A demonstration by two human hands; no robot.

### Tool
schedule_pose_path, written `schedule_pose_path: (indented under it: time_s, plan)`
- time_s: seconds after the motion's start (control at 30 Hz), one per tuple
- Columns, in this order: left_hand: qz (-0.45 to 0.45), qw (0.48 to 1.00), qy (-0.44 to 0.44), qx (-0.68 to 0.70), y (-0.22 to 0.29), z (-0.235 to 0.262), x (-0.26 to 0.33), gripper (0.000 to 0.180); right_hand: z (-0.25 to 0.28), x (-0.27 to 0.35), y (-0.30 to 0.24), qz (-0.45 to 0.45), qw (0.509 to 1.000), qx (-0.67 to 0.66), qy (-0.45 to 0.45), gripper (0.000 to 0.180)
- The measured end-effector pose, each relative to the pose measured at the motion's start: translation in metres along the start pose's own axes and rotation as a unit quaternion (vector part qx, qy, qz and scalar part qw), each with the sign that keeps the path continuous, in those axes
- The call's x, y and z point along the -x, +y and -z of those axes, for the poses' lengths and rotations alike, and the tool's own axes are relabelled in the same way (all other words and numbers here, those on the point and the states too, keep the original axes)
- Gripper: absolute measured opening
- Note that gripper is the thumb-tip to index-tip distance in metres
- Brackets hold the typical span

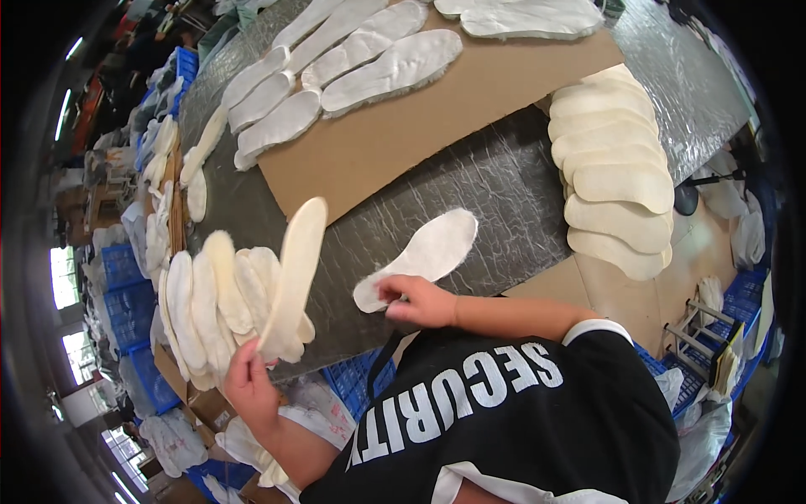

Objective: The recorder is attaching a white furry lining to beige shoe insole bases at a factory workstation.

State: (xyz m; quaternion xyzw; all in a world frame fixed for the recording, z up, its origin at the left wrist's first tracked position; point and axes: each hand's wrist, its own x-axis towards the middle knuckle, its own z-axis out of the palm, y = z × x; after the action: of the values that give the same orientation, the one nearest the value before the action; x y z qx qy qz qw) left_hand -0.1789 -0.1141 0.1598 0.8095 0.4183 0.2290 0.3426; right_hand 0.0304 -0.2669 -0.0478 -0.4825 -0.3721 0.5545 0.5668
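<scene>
While the left hand point(250, 388) pinches a cream insole point(294, 273) upright above its fingers, the right hand point(417, 301) curls on a white insole's point(424, 254) heel, extending beyond the fingertips.

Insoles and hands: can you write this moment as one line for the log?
left hand: lifts cream insole by heel, above insole pile | right hand: pinches heel of white insole flat on grey table

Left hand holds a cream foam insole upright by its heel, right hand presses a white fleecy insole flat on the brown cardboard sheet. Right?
Not quite. In the head view the right hand presses the white fleecy insole on the grey textured table top, not on the brown cardboard sheet. The left hand does hold the cream foam insole upright by its heel.
</scene>
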Motion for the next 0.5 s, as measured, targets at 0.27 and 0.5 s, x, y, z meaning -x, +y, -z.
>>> schedule_pose_path:
  time_s: [0.27, 0.5]
  plan:
    - [-0.075, 0.929, -0.36, -0.045, -0.006, -0.055, 0.022, 0.03, 0.026, 0.001, -0.064, -0.098, 0.844, -0.509, 0.139, 0.036]
    - [-0.113, 0.956, -0.268, -0.042, 0.016, -0.142, -0.009, 0.069, 0.018, 0.01, -0.067, -0.074, 0.772, -0.616, 0.139, 0.038]
